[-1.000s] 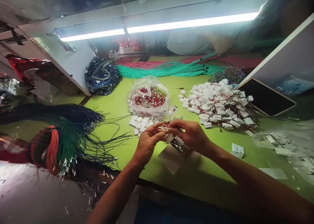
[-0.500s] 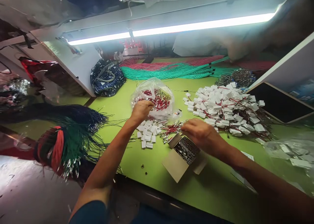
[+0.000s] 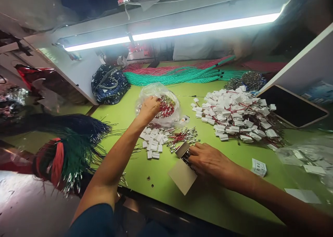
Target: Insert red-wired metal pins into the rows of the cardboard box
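Note:
My left hand (image 3: 149,108) reaches into a clear plastic bag (image 3: 156,91) of short red wires with metal ends, its fingers curled among them; what they grip is hidden. My right hand (image 3: 208,159) rests on a small open cardboard box (image 3: 182,174) of tiny metal parts, fingers bent over its contents. Between the hands lie a cluster of small white connectors (image 3: 152,141) and a loose bunch of red wires (image 3: 182,136) on the green table (image 3: 221,202).
A big heap of white connectors with wires (image 3: 236,114) lies at right, beside a dark tablet (image 3: 291,105). Green and red wire bundles (image 3: 177,73) run along the back. A blue patterned bag (image 3: 108,82) sits back left. Dark wire bundles (image 3: 70,147) spread at left.
Both hands were together at the centre holding a wire. The left hand has gone out into the plastic bag, and the right hand has dropped onto the small box.

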Motion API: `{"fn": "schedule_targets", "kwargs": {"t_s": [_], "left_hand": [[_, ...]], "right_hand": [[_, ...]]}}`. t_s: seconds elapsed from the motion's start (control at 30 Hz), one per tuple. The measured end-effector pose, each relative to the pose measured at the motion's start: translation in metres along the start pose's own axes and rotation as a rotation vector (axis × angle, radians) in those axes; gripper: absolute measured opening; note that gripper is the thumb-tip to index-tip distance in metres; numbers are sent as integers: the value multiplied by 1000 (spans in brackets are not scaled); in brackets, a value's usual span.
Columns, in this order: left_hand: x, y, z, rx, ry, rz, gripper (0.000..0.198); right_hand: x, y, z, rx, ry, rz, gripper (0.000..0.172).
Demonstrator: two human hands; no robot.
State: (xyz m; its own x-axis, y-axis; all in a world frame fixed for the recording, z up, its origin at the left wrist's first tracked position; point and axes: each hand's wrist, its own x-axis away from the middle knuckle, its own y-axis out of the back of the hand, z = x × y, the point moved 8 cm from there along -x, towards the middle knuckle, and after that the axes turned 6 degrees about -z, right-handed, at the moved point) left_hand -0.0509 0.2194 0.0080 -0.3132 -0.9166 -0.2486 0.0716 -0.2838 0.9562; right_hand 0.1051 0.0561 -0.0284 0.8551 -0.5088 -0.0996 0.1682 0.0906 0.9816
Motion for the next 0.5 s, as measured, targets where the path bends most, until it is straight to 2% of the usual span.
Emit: {"fn": "schedule_targets", "kwargs": {"t_s": [0.07, 0.27, 0.4, 0.5], "left_hand": [[7, 7, 5, -104, 15, 22, 23], [39, 19, 27, -15, 206, 9, 16], [66, 20, 41, 368, 427, -72, 5], [89, 18, 32, 817, 484, -120, 4]], "right_hand": [[-1, 1, 1, -3, -3, 51, 21], [1, 9, 5, 60, 11, 118, 18], [2, 2, 4, 116, -21, 141, 18], [0, -5, 4, 169, -55, 112, 19]]}}
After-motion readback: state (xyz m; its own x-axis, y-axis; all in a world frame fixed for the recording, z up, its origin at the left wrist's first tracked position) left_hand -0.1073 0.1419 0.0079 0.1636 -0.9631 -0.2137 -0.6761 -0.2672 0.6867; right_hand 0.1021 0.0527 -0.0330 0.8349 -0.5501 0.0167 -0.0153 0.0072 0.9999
